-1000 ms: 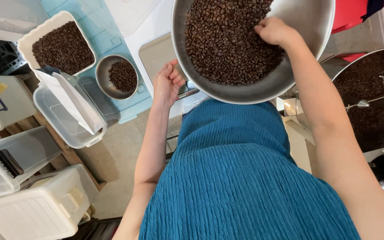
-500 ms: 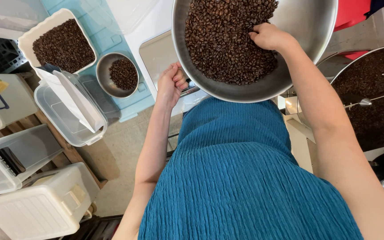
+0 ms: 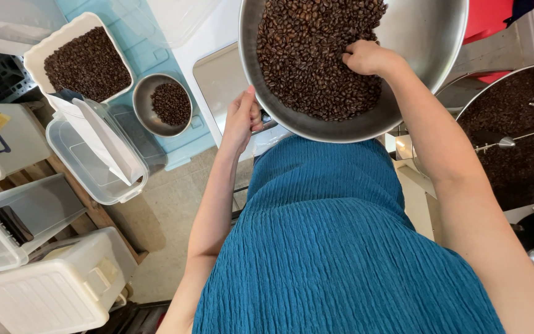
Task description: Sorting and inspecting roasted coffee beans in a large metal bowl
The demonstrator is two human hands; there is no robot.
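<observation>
Since the earlier frames my right hand [image 3: 366,57] has slid leftward and a little down through the coffee beans [image 3: 316,55], from the upper edge of the heap toward its middle, so I read it as raking or sorting through the pile rather than lifting any out. The fingers are curled down into the beans; I cannot tell whether they pinch anything, since the tips are buried. My left hand [image 3: 242,117] has barely shifted: it sits at the lower left rim of the big steel bowl [image 3: 428,37], fingers together and wrapped under the edge, steadying it.

The bowl fills the top centre of the frame, held above my blue dress [image 3: 329,247]. Its beans are dark brown, evenly roasted and dry-looking, heaped on the left half, with bare metal showing on the right.

At upper left a white tray [image 3: 32,59] holds more beans, and just beside it a small steel bowl [image 3: 144,108] holds a handful. Below them stands a clear plastic tub [image 3: 88,173] with a scoop in it. At the right edge a round cooling pan [image 3: 514,148] is full of beans.
</observation>
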